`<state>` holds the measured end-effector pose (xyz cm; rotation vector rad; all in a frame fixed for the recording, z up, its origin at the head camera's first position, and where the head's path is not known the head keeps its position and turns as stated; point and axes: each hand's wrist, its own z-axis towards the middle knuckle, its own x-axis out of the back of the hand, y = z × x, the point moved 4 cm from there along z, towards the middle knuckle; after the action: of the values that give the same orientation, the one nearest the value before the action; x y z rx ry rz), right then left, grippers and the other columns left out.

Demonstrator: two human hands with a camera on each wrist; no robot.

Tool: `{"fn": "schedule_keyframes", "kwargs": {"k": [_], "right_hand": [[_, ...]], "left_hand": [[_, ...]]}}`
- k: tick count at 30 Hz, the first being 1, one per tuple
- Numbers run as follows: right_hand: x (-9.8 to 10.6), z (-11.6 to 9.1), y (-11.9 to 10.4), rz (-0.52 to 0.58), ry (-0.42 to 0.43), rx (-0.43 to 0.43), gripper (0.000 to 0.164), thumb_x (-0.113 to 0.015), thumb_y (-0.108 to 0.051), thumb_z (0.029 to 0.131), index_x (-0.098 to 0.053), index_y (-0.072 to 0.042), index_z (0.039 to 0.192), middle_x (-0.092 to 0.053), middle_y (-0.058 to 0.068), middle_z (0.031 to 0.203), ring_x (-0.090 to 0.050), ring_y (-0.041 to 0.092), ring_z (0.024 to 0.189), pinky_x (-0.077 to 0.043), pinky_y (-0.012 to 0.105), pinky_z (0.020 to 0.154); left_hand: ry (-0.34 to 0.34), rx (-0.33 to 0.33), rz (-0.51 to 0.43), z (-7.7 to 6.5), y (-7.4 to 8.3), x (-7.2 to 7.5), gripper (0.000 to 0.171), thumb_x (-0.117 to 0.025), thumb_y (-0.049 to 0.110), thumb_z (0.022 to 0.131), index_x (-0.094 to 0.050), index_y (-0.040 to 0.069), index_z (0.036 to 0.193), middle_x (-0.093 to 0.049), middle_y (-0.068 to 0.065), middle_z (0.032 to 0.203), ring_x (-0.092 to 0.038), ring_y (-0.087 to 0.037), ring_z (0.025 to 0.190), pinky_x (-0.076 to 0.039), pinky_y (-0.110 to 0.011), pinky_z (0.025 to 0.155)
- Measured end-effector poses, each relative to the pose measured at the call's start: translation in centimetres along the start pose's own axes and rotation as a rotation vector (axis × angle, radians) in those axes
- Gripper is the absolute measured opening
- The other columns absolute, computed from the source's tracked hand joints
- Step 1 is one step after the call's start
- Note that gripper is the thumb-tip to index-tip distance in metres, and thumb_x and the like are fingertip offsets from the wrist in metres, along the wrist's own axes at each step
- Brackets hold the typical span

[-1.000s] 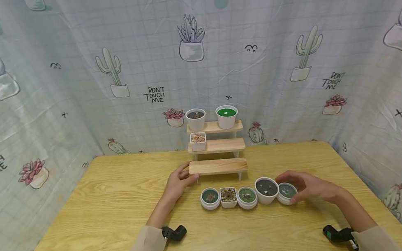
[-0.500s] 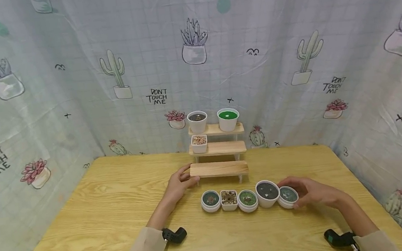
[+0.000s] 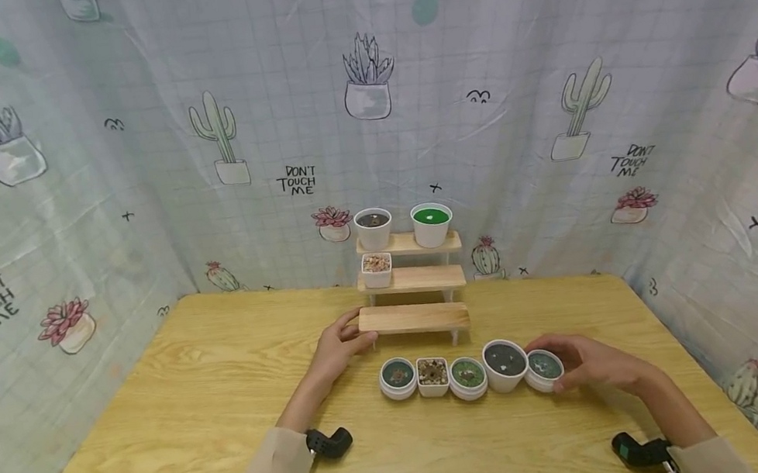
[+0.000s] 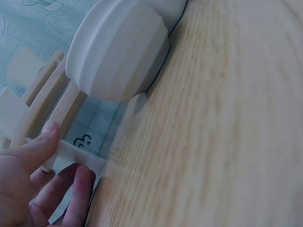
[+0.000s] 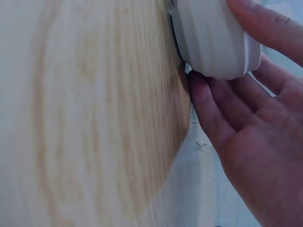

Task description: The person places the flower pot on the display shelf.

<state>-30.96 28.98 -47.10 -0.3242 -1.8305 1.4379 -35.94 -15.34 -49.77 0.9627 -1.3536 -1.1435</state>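
In the head view, a three-tier wooden shelf stand [image 3: 413,317] stands at the table's middle. My left hand [image 3: 336,351] grips the left end of its lowest board, thumb in front; in the left wrist view the fingers curl by the clear leg [image 4: 78,155]. My right hand [image 3: 593,362] holds a small round white pot [image 3: 544,371] at the right end of a row. In the right wrist view, the thumb lies along that ribbed pot [image 5: 213,40] and the fingers touch its lower side. The row continues left with a taller pot [image 3: 505,365], a green-topped pot [image 3: 468,379], a square pot [image 3: 432,377] and a round pot [image 3: 398,379].
On the top board stand a dark-filled pot [image 3: 373,229] and a bright green-filled pot [image 3: 432,225]. A square pot [image 3: 376,269] sits at the left of the middle board. Behind the wooden table [image 3: 228,394] hangs a cactus-print curtain [image 3: 263,86].
The head view has shifted slightly. My right hand has closed in a little on the rightmost pot; my left hand stays at the shelf stand.
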Motion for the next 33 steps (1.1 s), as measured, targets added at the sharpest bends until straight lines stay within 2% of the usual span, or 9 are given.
{"fn": "schedule_keyframes", "kwargs": {"k": [5, 9, 14, 18, 26, 33], "right_hand": [[0.1, -0.1, -0.1, -0.024, 0.022, 0.005, 0.061, -0.075, -0.004, 0.092, -0.049, 0.004, 0.147, -0.056, 0.013, 0.147, -0.055, -0.004, 0.126, -0.044, 0.014, 0.102], [0.1, -0.3, -0.3, -0.007, 0.029, 0.008, 0.062, -0.075, -0.004, 0.092, -0.047, 0.007, 0.147, -0.056, 0.014, 0.147, -0.055, -0.005, 0.126, -0.044, 0.014, 0.101], [0.2, -0.5, -0.7, 0.0, 0.043, 0.013, 0.065, -0.075, -0.004, 0.092, -0.044, 0.01, 0.148, -0.054, 0.022, 0.148, -0.056, -0.006, 0.125, -0.048, 0.015, 0.099], [0.6, -0.6, -1.1, -0.034, 0.062, 0.018, 0.064, -0.076, -0.005, 0.092, -0.046, 0.009, 0.147, -0.056, 0.02, 0.147, -0.057, -0.006, 0.125, -0.048, 0.015, 0.099], [1.2, -1.0, -1.6, -0.077, 0.107, 0.015, 0.06, -0.074, -0.005, 0.093, -0.049, 0.008, 0.145, -0.062, 0.006, 0.142, -0.057, -0.006, 0.124, -0.046, 0.014, 0.098], [1.3, -1.2, -2.1, -0.104, 0.136, -0.007, 0.058, -0.074, -0.008, 0.094, -0.051, 0.004, 0.146, -0.063, 0.006, 0.14, -0.057, -0.005, 0.123, -0.046, 0.015, 0.098]], "left_hand": [[0.001, -0.002, 0.005, -0.2, 0.2, 0.0, 0.075, -0.078, 0.031, 0.094, -0.043, 0.018, 0.158, -0.068, -0.018, 0.137, -0.068, -0.028, 0.121, -0.049, -0.05, 0.108], [-0.007, 0.003, 0.008, -0.2, 0.2, 0.0, 0.075, -0.078, 0.032, 0.094, -0.043, 0.018, 0.159, -0.068, -0.017, 0.137, -0.068, -0.027, 0.122, -0.05, -0.048, 0.107], [-0.01, 0.006, 0.005, 0.0, 0.0, 0.0, 0.076, -0.078, 0.033, 0.093, -0.043, 0.019, 0.158, -0.068, -0.016, 0.138, -0.068, -0.026, 0.122, -0.05, -0.048, 0.108], [0.0, 0.012, -0.005, -0.1, -0.1, 0.0, 0.077, -0.079, 0.035, 0.092, -0.043, 0.019, 0.158, -0.068, -0.015, 0.138, -0.069, -0.026, 0.121, -0.05, -0.048, 0.108], [-0.007, 0.0, 0.003, 0.0, -0.2, 0.0, 0.076, -0.078, 0.033, 0.094, -0.043, 0.019, 0.159, -0.067, -0.017, 0.139, -0.067, -0.028, 0.124, -0.048, -0.05, 0.11], [-0.001, -0.001, -0.001, -0.1, -0.3, 0.1, 0.077, -0.079, 0.035, 0.092, -0.043, 0.019, 0.159, -0.068, -0.016, 0.138, -0.068, -0.027, 0.123, -0.047, -0.051, 0.111]]}}
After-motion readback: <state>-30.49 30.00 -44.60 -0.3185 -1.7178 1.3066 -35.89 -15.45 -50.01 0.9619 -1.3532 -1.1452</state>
